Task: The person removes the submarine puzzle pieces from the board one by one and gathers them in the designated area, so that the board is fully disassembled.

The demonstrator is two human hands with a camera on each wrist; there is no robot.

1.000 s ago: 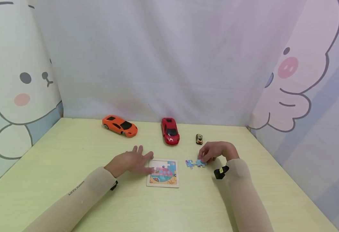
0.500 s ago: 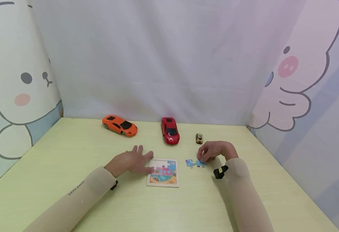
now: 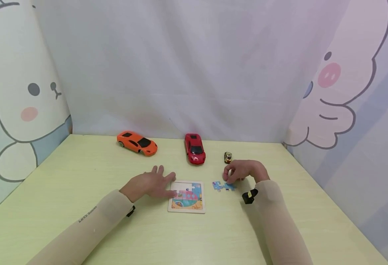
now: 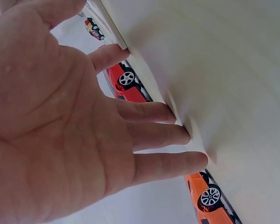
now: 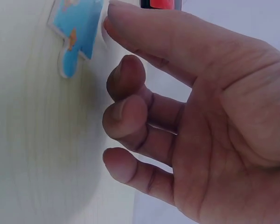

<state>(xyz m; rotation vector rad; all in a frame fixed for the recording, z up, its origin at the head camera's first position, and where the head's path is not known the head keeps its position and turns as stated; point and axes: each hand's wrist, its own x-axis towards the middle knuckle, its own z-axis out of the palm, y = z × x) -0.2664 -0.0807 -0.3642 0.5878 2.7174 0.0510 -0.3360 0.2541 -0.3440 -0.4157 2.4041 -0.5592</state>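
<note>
A square puzzle board (image 3: pixel 187 211) with a pale rim holds a pink, blue and sandy picture; its upper left part is bare white. My left hand (image 3: pixel 154 184) rests spread at the board's left side, thumb over the edge and index finger at the far corner. To the right lie a blue-purple puzzle piece (image 3: pixel 216 186) and a blue puzzle piece (image 3: pixel 230 187), end to end. My right hand (image 3: pixel 241 171) bends over the blue one. In the right wrist view its thumb and index fingertips come together right beside this piece (image 5: pixel 79 28); I cannot tell whether they pinch it.
An orange toy car (image 3: pixel 136 143) and a red toy car (image 3: pixel 195 149) stand at the back of the table. A small yellow-black toy car (image 3: pixel 228 157) sits just beyond my right hand. Pale cartoon-printed curtains (image 3: pixel 180 73) close in the back and sides.
My right hand has shifted slightly left and away from me, uncovering more of the blue puzzle piece. The left hand stays where it was on the board.
</note>
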